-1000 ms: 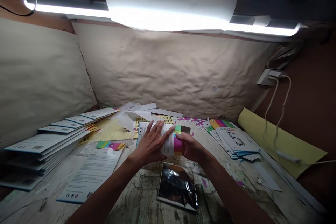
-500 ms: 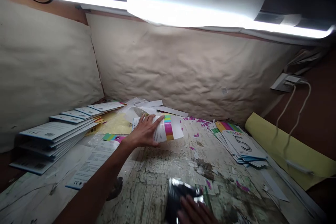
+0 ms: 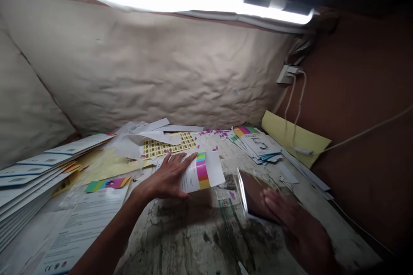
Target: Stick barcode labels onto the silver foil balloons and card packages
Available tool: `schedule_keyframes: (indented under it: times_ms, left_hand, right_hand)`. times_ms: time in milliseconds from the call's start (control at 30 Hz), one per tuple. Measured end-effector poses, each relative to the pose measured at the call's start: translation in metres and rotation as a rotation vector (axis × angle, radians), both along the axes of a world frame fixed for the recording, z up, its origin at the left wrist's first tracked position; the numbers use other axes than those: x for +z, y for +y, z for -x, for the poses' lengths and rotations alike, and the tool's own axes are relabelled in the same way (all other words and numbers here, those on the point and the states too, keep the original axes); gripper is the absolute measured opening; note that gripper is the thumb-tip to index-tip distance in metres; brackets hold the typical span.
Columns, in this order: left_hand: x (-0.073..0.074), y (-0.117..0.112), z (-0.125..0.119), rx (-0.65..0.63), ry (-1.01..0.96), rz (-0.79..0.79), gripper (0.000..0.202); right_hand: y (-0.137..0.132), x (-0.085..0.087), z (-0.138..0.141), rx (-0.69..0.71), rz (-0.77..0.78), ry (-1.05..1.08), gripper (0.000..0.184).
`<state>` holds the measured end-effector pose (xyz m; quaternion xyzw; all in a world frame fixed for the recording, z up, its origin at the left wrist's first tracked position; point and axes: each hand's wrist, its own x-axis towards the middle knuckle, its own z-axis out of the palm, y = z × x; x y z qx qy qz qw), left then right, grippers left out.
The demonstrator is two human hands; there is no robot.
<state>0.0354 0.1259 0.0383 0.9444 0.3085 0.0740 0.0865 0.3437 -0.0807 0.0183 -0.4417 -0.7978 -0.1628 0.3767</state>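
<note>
My left hand point(image 3: 169, 176) grips a white printed paper sleeve point(image 3: 195, 174) with rainbow stripes at one end and a white flap sticking out to the right. The sleeve is tilted just above the table. My right hand point(image 3: 290, 215), blurred, holds a flat, dark, shiny foil packet point(image 3: 254, 195) with a bright silvery edge. It hangs to the right of the sleeve, apart from it. Beyond my left hand lies a yellow sticker sheet point(image 3: 185, 141) with rows of small dark labels. Another printed sleeve point(image 3: 87, 219) lies flat beside my left forearm.
Stacked printed sleeves point(image 3: 29, 184) stand at the left. A pile of sleeves marked 5 point(image 3: 258, 144) lies at the back right, before a yellow sheet point(image 3: 290, 137). White cables point(image 3: 300, 99) hang from a wall socket. Purple scraps point(image 3: 214, 133) litter the worn table.
My right hand has lifted the foil packet off the table's front and carried it up and to the right. My left hand still grips the sleeve. The view has turned right.
</note>
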Motion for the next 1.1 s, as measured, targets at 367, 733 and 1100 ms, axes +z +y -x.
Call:
schedule_keyframes:
  times_ms: [367,733,1100]
  left_hand:
    - [0.011,-0.028,-0.014,-0.101,-0.104,-0.054,0.131]
    - [0.013,-0.026,-0.015,0.199,-0.172,-0.427,0.121]
    - [0.011,-0.027,-0.023,0.259,-0.176,-0.512,0.117]
  right_hand:
    - [0.068,0.018,0.011,0.126,-0.018,-0.309,0.043]
    - [0.113,0.042,0.013,0.077,0.628,0.625,0.051]
    - [0.159,0.043,0.078,0.432,0.951,0.878,0.052]
